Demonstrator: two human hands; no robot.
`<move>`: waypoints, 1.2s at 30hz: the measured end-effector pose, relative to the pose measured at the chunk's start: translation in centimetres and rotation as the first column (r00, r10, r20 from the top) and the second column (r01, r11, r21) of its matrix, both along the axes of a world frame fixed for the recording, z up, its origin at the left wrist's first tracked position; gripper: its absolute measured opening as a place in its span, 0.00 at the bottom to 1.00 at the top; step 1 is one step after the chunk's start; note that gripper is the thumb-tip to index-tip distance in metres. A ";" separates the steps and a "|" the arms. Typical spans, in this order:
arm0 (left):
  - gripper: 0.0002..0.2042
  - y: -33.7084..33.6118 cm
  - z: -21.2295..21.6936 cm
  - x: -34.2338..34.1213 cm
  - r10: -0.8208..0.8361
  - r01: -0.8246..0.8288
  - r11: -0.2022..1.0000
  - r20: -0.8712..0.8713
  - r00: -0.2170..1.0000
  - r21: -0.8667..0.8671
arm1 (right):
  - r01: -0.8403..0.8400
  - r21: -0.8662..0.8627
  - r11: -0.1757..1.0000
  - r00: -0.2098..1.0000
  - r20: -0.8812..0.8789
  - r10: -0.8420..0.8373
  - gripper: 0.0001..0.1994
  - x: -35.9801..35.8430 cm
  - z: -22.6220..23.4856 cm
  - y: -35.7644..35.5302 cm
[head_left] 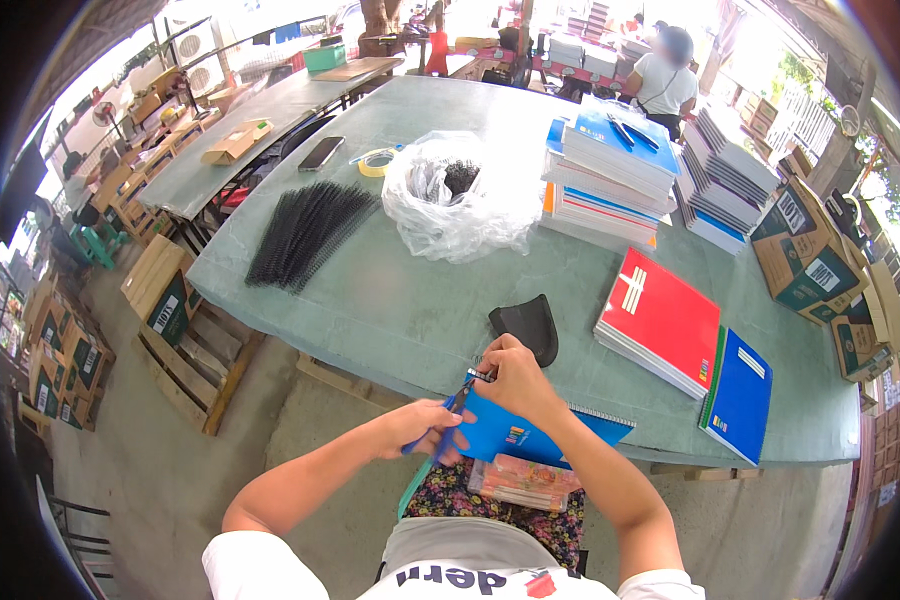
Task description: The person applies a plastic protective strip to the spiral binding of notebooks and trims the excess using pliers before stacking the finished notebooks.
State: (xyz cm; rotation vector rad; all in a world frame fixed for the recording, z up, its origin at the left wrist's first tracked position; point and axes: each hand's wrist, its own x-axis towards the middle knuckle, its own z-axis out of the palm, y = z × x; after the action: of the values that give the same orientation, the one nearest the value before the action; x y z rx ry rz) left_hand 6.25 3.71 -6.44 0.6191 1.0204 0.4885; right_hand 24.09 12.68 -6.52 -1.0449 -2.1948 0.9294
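Observation:
My left hand [432,428] is closed round the handles of blue-handled scissors [460,400], their blades up at the bound edge of a blue spiral notebook [505,425]. At that same corner, my right hand [518,378] pinches the end of the notebook's black coil. The notebook lies at the table's near edge, partly over my lap and partly behind my right forearm. Just beyond my right hand sits a black, curved, flat-looking piece [532,328] whose kind I cannot make out. A pink-and-orange patterned pack [525,483] rests on my lap, on flowered cloth.
On the green table [390,300] lie a heap of black binding coils [305,232], a plastic bag [500,225] with coils inside, a phone [320,153] and a tape roll [377,163]. To the right are red notebooks [660,315], a blue notebook [740,395], tall notebook stacks [610,180] and cartons [810,255].

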 end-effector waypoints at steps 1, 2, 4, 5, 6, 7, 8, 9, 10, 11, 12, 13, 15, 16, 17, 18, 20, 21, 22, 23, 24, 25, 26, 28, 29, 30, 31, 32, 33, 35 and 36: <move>0.20 -0.1 -0.4 0.1 0.096 -0.049 0.988 0.330 0.939 -0.148 | -0.002 -0.001 1.000 1.000 -0.001 0.002 0.09 0.0 0.0 -0.2; 0.20 0.0 -0.6 0.2 0.098 -0.051 0.988 0.329 0.939 -0.149 | 0.015 0.028 0.999 1.000 -0.004 -0.015 0.08 -0.1 0.1 -0.4; 0.16 0.2 -1.0 0.4 0.223 -0.087 0.961 0.552 0.803 -0.261 | 0.031 0.054 0.998 0.999 -0.006 -0.031 0.08 -0.2 -0.1 -0.6; 0.15 0.3 -1.4 0.1 0.194 -0.043 0.961 0.554 0.809 -0.273 | 0.044 0.068 0.997 0.999 -0.001 -0.044 0.08 -0.2 -0.2 -0.6; 0.15 0.1 -1.5 0.3 0.197 -0.044 0.960 0.554 0.809 -0.277 | 0.055 0.081 0.995 0.998 0.003 -0.055 0.09 -0.2 -0.4 -0.6; 0.15 0.1 -0.7 0.9 0.005 0.000 0.993 -0.041 0.999 0.117 | 0.057 0.086 0.995 0.998 0.009 -0.058 0.09 -0.1 -0.4 -0.5; 0.16 0.2 -0.3 1.2 0.053 0.267 0.882 -0.646 0.761 0.387 | 0.020 0.064 0.998 1.000 0.022 -0.021 0.09 0.0 -0.4 -0.4; 0.18 0.3 -1.8 0.4 -0.035 0.139 0.966 -0.421 0.907 0.220 | -0.018 0.041 0.999 0.999 0.034 0.016 0.10 0.0 -0.4 -0.3; 0.18 -0.1 -1.7 -0.4 -0.027 0.138 0.963 -0.425 0.905 0.233 | -0.020 0.056 0.998 0.999 0.030 0.018 0.10 -0.2 0.2 0.5; 0.18 -0.5 -1.3 -1.1 -0.060 0.103 0.982 -0.254 0.965 0.161 | -0.022 0.020 1.000 0.999 0.037 0.021 0.10 -0.5 1.0 1.5; 0.19 -0.8 -0.7 -1.8 -0.077 0.083 0.993 -0.073 0.994 0.081 | -0.024 -0.017 1.000 0.999 0.043 0.025 0.11 -1.0 1.9 2.7; 0.21 -0.7 0.8 -2.1 -0.114 0.117 0.993 -0.079 0.990 0.026 | 0.047 0.075 0.996 0.996 0.078 -0.053 0.14 -1.9 2.3 5.5; 0.21 -0.4 0.8 -2.7 -0.092 0.103 0.986 -0.093 0.991 0.127 | 0.050 0.121 0.991 0.996 -0.085 -0.040 0.16 -3.6 6.2 11.2; 0.21 -0.3 0.7 -2.9 -0.046 0.065 0.976 -0.094 0.995 0.206 | 0.090 0.247 0.965 0.994 -0.086 -0.071 0.16 -4.2 8.2 13.2; 0.21 0.2 1.0 -3.0 0.026 0.008 0.963 -0.119 0.993 0.270 | 0.131 0.372 0.919 0.991 -0.086 -0.107 0.16 -4.3 9.6 14.5; 0.21 0.9 0.9 -3.2 0.011 0.023 0.960 -0.119 0.993 0.281 | 0.215 0.475 0.853 0.973 -0.176 -0.148 0.16 -3.6 10.2 15.1; 0.19 1.9 0.4 -4.8 0.190 0.026 0.840 -0.339 0.921 0.542 | 0.161 0.500 0.851 0.984 -0.152 -0.097 0.19 -1.9 11.6 12.4; 0.17 2.5 2.0 -4.5 0.273 0.039 0.819 -0.448 0.851 0.573 | 0.085 0.385 0.919 0.996 -0.033 -0.079 0.21 0.4 11.6 9.9; 0.17 3.2 2.6 -4.4 0.341 0.070 0.785 -0.524 0.781 0.616 | 0.046 0.257 0.965 0.994 0.081 -0.069 0.22 3.0 11.3 6.8; 0.18 3.9 2.6 -4.9 0.402 0.112 0.753 -0.589 0.702 0.648 | 0.031 0.124 0.992 0.989 0.140 -0.048 0.23 4.6 10.2 3.8; 0.19 5.7 -0.4 -6.5 0.514 0.184 0.652 -0.607 0.606 0.736 | 0.056 -0.031 0.998 0.972 0.231 -0.047 0.24 5.3 8.4 0.9; 0.19 6.9 -2.7 -7.6 0.643 0.278 0.519 -0.583 0.496 0.808 | -0.019 0.158 0.987 0.909 0.415 -0.049 0.22 7.2 4.5 -1.4; 0.19 7.8 -3.7 -8.1 0.731 0.324 0.448 -0.550 0.403 0.833 | -0.002 0.108 0.994 0.893 0.448 -0.047 0.19 8.8 2.6 -3.0; 0.19 9.4 -4.2 -7.4 0.722 0.345 0.552 -0.642 0.257 0.759 | 0.059 0.046 0.997 0.874 0.480 -0.074 0.16 12.3 2.0 -4.9; 0.19 9.9 -4.7 -6.5 0.710 0.365 0.540 -0.643 0.287 0.758 | 0.186 0.067 0.980 0.887 0.418 -0.197 0.13 14.9 3.6 -5.3; 0.19 10.3 -5.1 -5.8 0.713 0.466 0.553 -0.682 0.165 0.691 | 0.305 0.078 0.949 0.883 0.350 -0.313 0.11 17.4 5.5 -5.6; 0.19 10.6 -5.6 -5.2 0.719 0.553 0.564 -0.694 0.037 0.614 | 0.487 0.035 0.873 0.856 0.181 -0.485 0.08 19.9 8.4 -6.1; 0.19 10.8 -5.9 -5.2 0.726 0.565 0.548 -0.686 0.045 0.617 | 0.580 0.131 0.804 0.797 0.113 -0.593 0.08 22.4 11.2 -6.7; 0.19 11.1 -6.2 -5.4 0.803 0.617 0.472 -0.595 -0.007 0.630 | 0.653 0.178 0.736 0.749 -0.008 -0.663 0.08 25.0 13.3 -7.1; 0.19 11.5 -4.4 -3.8 0.870 0.673 0.388 -0.490 -0.043 0.630 | 0.794 0.346 0.500 0.572 -0.146 -0.807 0.09 28.9 16.9 -8.0; 0.18 11.2 -1.6 -1.3 0.871 0.637 0.304 -0.478 0.116 0.708 | 0.842 0.414 0.347 0.464 -0.226 -0.856 0.09 30.6 18.0 -8.2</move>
State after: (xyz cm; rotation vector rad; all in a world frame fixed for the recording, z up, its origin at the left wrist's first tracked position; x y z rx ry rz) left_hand 4.92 14.86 -8.02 2.3555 2.2308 0.9996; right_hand 54.66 4.53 11.47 -1.6572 -1.3529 -0.1428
